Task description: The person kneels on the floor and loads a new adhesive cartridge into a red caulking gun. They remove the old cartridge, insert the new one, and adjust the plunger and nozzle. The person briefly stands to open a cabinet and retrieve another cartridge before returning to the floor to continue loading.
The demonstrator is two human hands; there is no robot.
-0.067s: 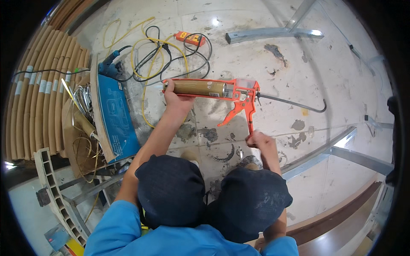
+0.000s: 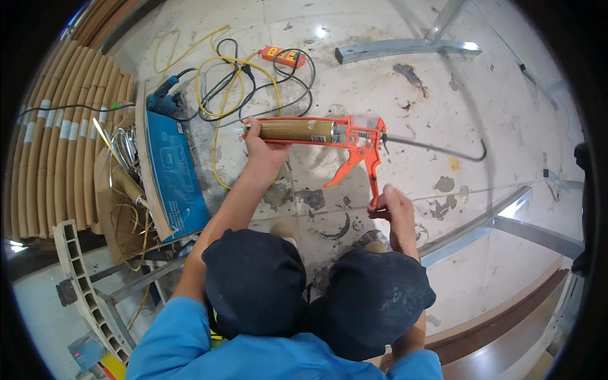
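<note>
An orange caulking gun [image 2: 364,153] lies sideways across the view in front of me, with a gold-brown sealant cartridge [image 2: 294,131] in its cradle. My left hand [image 2: 265,144] is closed round the cradle's front end, thumb over the cartridge. From the gun's back a dark hooked rod [image 2: 437,148] sticks out to the right. Trigger and handle point down toward me. At the handle's lower tip is my right hand [image 2: 396,214], its fingers closed about that end; part of the grip is hidden.
Yellow and black cables [image 2: 240,82] coil on the stained floor beside an orange power strip [image 2: 282,57]. To the left are a blue box [image 2: 174,171], a blue power tool [image 2: 163,98] and stacked brown cardboard [image 2: 57,145]. Metal frames [image 2: 405,49] stand far right and near right [image 2: 532,234].
My right hand has shifted slightly up and right at the handle tip, and its fingers look a little less tightly curled. The left hand's hold looks the same.
</note>
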